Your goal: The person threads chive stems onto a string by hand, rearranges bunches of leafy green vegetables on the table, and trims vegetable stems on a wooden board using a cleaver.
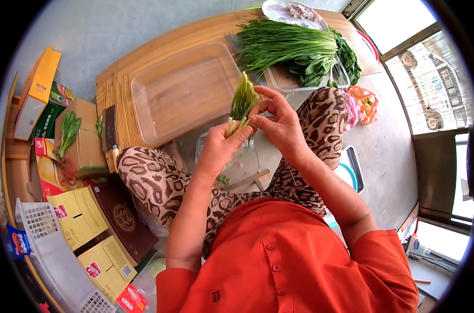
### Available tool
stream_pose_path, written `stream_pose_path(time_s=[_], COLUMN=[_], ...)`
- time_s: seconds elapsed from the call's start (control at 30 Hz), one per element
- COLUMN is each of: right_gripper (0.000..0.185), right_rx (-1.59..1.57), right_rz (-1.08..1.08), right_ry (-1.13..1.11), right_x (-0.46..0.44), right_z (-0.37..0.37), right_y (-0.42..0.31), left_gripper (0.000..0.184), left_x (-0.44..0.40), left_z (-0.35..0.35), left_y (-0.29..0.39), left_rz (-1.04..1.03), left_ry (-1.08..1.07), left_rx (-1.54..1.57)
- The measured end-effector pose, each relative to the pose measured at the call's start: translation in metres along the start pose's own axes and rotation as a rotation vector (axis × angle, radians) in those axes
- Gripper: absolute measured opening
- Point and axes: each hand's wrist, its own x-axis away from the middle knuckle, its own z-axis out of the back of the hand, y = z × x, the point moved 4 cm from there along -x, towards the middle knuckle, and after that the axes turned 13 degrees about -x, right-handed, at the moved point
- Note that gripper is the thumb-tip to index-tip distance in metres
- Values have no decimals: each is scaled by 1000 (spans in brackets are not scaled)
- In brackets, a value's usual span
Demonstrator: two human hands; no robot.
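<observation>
A small bundle of green chives [241, 103] stands upright between my hands, its pale cut ends at the top. My left hand [222, 147] is closed around its lower part, thumb on the near side. My right hand [279, 124] pinches the bundle's right side with bent thumb and fingers; the exact contact is partly hidden. Just beyond lies a clear plastic tray [187, 88] on the wooden board. A large heap of long chives [286, 47] rests at the upper right, with leafy greens [312, 70] beside it in another clear container.
Many thin bamboo skewers [123, 112] lie along the board's left edge, near a cleaver [109, 128]. A plate [272, 11] with pale meat pieces stands at the far edge. Red scissors [68, 171], cartons [76, 216] and a white basket [64, 261] are at left.
</observation>
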Motion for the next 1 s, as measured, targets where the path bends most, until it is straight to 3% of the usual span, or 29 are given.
stream_pose_path(time_s=[0.17, 0.23, 0.33, 0.53, 0.63, 0.67, 0.73, 0.83, 1.0], right_gripper=[56, 56, 56, 54, 54, 54, 53, 53, 48], right_rx=[-81, 32, 75, 149, 138, 137, 150, 125, 148], right_rz=[-37, 10, 16, 40, 50, 49, 63, 35, 38], right_ry=[-6, -8, 3, -2, 4, 5, -13, -15, 4], right_x=[1, 0, 0, 4, 5, 5, 5, 6, 6], right_z=[-1, 1, 4, 6, 2, 1, -1, -4, 2], right_y=[0, 0, 1, -3, -7, -6, -4, -6, -7], left_gripper=[28, 29, 28, 22, 16, 16, 11, 15, 18], left_x=[-3, -5, -7, 3, 5, 5, -1, -6, -4], left_z=[2, 1, 11, 37, 36, 30, 12, 5, 10], left_y=[-7, -7, -9, 25, 29, 26, 12, -2, 8], left_rz=[-60, -77, -49, -319, -152, -151, -120, -61, -65], left_ry=[-2, 10, 192, 738, 419, 418, 235, 85, 138], left_rx=[82, 141, -7, -877, -620, -620, -222, -45, 45])
